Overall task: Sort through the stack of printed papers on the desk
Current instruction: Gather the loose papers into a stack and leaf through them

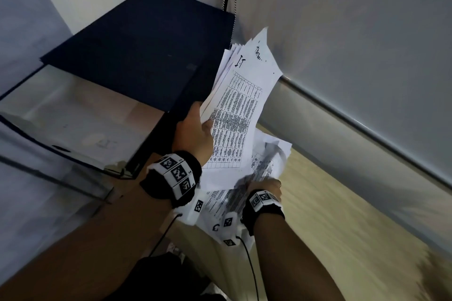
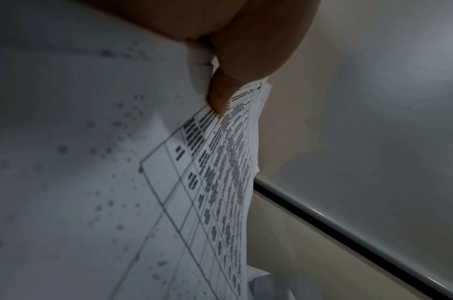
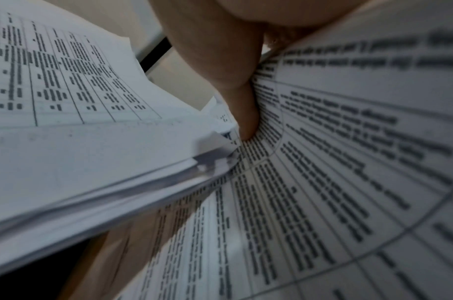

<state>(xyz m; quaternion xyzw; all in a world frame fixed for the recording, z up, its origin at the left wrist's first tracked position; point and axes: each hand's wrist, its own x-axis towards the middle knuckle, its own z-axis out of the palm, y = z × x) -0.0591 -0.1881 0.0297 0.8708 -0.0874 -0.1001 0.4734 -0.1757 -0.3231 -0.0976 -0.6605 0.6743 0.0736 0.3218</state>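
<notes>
The left hand (image 1: 195, 134) grips a raised sheaf of printed papers (image 1: 241, 105) by its near left edge, thumb on the printed face and fingers behind; the left wrist view shows the thumb (image 2: 220, 95) pressed onto the table grid of the top sheet; the sheaf is lifted clear of the desk (image 1: 342, 215), its long axis running from the hand up and away toward the wall (image 1: 354, 32), the far end fanned and tilted to the right (handwritten marks sit near that far end). The right hand (image 1: 265, 190) holds a second, lower bundle of papers (image 1: 264, 161), thumb (image 3: 245, 113) pressed into the curled printed page; this bundle lies just above the desk, partly under the raised sheaf. To the left stands a clear box (image 1: 61, 124); its dark lid (image 1: 137, 56) lies over the far part of it; what it contains cannot be told.
</notes>
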